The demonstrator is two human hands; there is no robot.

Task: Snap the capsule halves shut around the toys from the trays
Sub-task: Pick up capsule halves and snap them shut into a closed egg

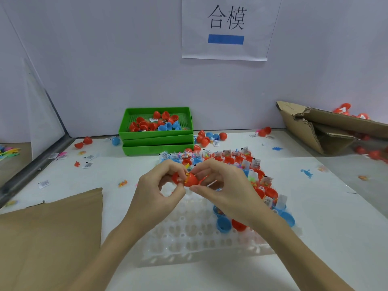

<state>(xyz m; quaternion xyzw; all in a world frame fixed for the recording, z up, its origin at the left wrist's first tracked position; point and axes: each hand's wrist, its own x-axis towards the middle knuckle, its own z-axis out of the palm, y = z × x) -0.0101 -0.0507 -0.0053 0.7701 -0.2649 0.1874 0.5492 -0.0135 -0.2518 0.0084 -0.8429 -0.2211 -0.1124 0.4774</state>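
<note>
Both hands meet over the clear plastic tray (189, 238) at the table's middle. My left hand (161, 190) and my right hand (220, 185) pinch a red capsule (186, 179) between their fingertips. Its two halves are partly apart, and a small yellow and orange toy pokes out at the seam. The tray's far and right rows hold several red and blue capsule halves (241, 162) with toys and small packets in them. Its near rows show bare cups.
Stacked green trays (156, 136) with loose red and blue halves stand at the back. Cardboard (48, 238) lies at the near left, a torn cardboard box (327, 127) at the right. Loose capsules, packets and tiny toy dinosaurs (307, 172) are scattered on the white table.
</note>
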